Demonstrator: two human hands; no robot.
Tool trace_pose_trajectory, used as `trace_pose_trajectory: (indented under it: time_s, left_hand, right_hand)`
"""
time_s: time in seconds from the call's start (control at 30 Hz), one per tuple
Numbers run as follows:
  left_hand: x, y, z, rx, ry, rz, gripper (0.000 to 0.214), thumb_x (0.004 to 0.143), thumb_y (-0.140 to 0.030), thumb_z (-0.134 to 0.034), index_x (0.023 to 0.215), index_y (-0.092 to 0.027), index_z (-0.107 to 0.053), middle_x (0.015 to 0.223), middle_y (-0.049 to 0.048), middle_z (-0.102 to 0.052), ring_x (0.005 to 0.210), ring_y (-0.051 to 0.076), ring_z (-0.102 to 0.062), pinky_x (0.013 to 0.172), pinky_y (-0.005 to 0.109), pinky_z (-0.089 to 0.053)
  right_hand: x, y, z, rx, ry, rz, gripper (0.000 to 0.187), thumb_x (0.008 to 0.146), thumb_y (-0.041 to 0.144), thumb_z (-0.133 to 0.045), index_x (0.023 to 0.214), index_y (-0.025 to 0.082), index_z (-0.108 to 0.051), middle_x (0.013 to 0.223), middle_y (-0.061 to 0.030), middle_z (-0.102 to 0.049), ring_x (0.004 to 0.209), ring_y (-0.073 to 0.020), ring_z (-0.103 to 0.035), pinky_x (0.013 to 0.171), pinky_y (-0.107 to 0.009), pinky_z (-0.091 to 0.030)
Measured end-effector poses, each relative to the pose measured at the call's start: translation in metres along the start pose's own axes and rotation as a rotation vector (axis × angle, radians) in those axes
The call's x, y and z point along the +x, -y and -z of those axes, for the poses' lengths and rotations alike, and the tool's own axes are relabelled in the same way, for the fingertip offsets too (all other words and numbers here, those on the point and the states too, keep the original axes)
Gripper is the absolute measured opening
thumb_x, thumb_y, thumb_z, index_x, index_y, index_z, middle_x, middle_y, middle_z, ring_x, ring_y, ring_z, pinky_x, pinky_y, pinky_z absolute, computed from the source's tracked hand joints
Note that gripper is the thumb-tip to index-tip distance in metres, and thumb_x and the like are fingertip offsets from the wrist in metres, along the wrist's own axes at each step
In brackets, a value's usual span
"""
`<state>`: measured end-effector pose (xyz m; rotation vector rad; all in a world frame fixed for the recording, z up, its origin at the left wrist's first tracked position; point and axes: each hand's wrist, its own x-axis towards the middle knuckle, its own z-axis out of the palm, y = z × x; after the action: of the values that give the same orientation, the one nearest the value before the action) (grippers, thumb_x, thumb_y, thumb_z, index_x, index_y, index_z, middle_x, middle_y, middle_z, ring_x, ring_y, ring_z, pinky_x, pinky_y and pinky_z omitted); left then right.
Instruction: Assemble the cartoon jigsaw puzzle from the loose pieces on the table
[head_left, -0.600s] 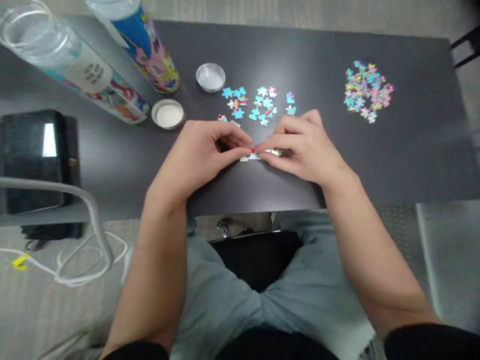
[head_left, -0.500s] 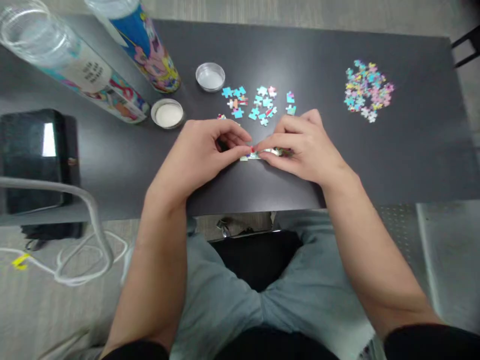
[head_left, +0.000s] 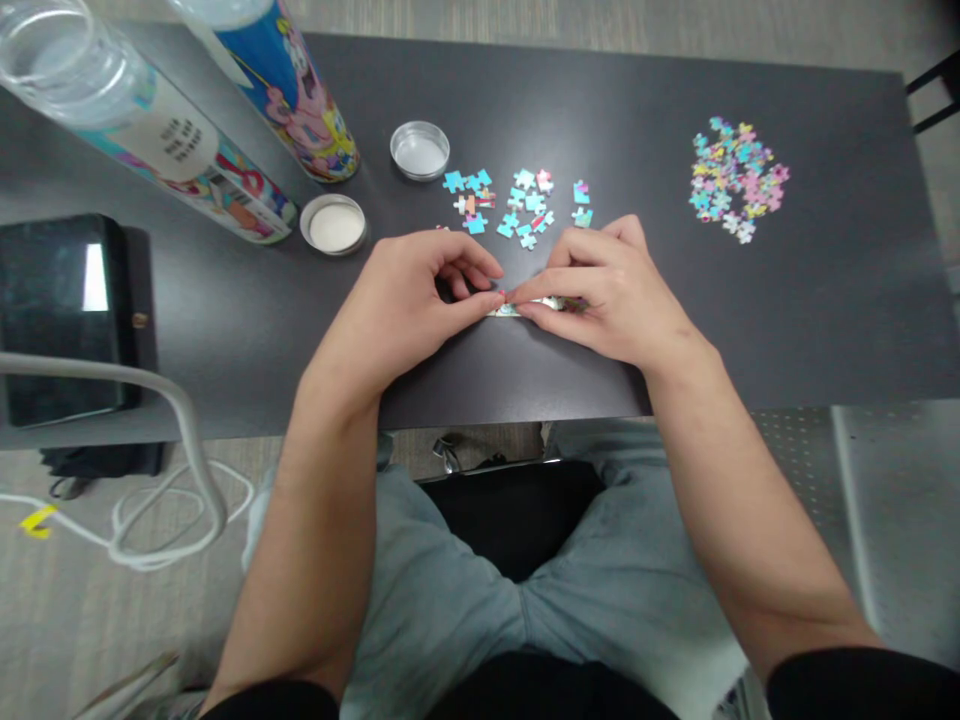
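Note:
Near the front edge of the table, a short strip of joined puzzle pieces [head_left: 508, 309] lies between my hands, mostly covered by fingers. My right hand [head_left: 611, 290] grips it with index finger and thumb, the other fingers curled above. From the other side, my left hand [head_left: 420, 290] presses its thumb tip against the strip's left end; its index finger arches above and the remaining fingers bend in behind. Just beyond the hands lie small groups of loose puzzle pieces [head_left: 535, 203], mostly light blue, plus a pair of pieces [head_left: 582, 216] by my right knuckles.
A larger pile of puzzle pieces [head_left: 739, 180] sits at the right. Two round lids [head_left: 420, 152] lie left of the loose pieces, near a clear printed canister [head_left: 180, 150] and a blue printed canister [head_left: 292, 90]. A black device [head_left: 64, 320] and grey cable [head_left: 184, 410] are far left.
My left thumb has shifted slightly right and now covers more of the strip's left end. My right hand keeps its grip, almost unmoved.

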<state>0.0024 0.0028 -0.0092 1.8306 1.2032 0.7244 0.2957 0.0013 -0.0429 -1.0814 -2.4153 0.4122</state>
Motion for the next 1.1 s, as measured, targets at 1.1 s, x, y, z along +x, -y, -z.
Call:
trace_pose_trajectory:
  time_s: [1.1]
  left_hand:
    - [0.001,0.012,0.017,0.007,0.015,-0.057,0.026,0.094,-0.044,-0.101,0.114,-0.029,-0.093,0.107,0.0028,-0.09,0.083,0.02,-0.069,0.082,0.038,-0.061]
  right_hand:
    - [-0.014,-0.068,0.057,0.143,-0.214,-0.335,0.027,0.109,0.053,-0.088,0.123,0.031,-0.096,0.094,-0.0034,-0.077,0.074,-0.023,-0.057,0.082,-0.047,-0.055]
